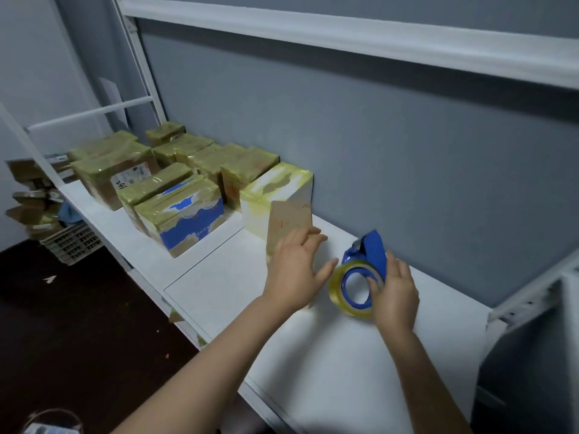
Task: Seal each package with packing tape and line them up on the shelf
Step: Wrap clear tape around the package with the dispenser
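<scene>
Nearest me, my left hand (294,270) lay open on a brown package (289,220) on the shelf (219,286); my right hand (396,296) gripped the tape dispenser (369,249). Taped packages (185,211) stood lined up beyond; this one seemed unfinished.

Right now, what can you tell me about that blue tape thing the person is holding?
A blue plastic tape dispenser carrying a roll of clear, yellowish tape on a blue core. It stands on edge, blue guard pointing up. The right hand grips it from the right, fingers curled over the roll's rim. It is low over the white shelf; whether it touches is unclear.
</scene>
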